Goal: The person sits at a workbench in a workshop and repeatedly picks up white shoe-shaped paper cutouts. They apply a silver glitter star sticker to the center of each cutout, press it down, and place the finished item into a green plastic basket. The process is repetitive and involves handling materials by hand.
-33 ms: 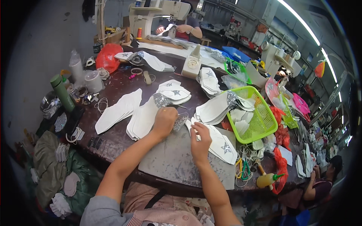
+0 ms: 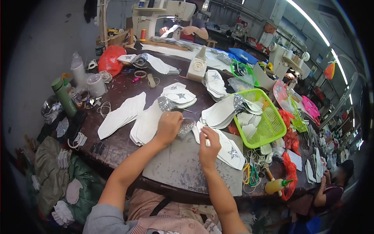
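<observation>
Near the middle of the table, my left hand (image 2: 168, 126) is closed, pinching a small curved piece of silver glitter material (image 2: 187, 126). My right hand (image 2: 209, 145) has bent fingers, drawn together at the upper left end of a stack of white cut pieces with silver stars (image 2: 228, 150). What its fingertips hold, if anything, cannot be made out. Left of my left hand lies a fanned stack of white pieces (image 2: 146, 125), with silver glitter pieces (image 2: 165, 103) at its upper end. Both hands are above a grey work board (image 2: 177, 167).
A green basket (image 2: 269, 136) with white pieces stands to the right. Closer in lie scissors (image 2: 253, 176) and a yellow squeeze bottle (image 2: 274, 186). More white stacks (image 2: 124, 115) lie left. A green flask (image 2: 64, 95) stands far left. Across the table a person works at a sewing machine (image 2: 167, 17).
My right hand has shifted very slightly to the right. The glitter piece in my left hand has tilted a little; the stacks lie as before.
</observation>
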